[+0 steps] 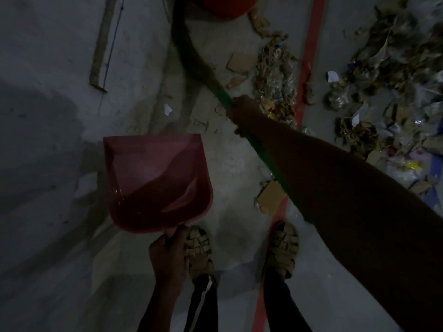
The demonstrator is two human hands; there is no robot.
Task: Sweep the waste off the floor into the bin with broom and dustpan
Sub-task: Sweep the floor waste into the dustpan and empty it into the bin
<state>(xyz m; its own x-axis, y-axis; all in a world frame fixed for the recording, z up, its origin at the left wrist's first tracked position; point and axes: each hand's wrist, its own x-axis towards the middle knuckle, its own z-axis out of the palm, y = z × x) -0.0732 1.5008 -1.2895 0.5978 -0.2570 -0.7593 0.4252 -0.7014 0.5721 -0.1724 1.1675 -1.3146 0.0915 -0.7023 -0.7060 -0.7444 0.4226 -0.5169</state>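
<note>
Red dustpan (155, 180), gripped by ur left hand (169, 255), sits empty; waste (275, 80) lies right of broom (191, 61), which ur right hand (242, 111) clasps.

Dim light here, and the dustpan (155, 180) glows translucent pinkish-red; the broom (199, 68) runs a green handle into dull brown bristles; the bin (229, 6) up top shows red-orange. The floor (48, 140) is mottled grey with a red-orange stripe (311, 44) running its length; the waste (275, 82) is mostly tan and brown, flecked white, yellow and blue; the sandals (200, 252) are beige, strapped in a woven pattern.
</note>
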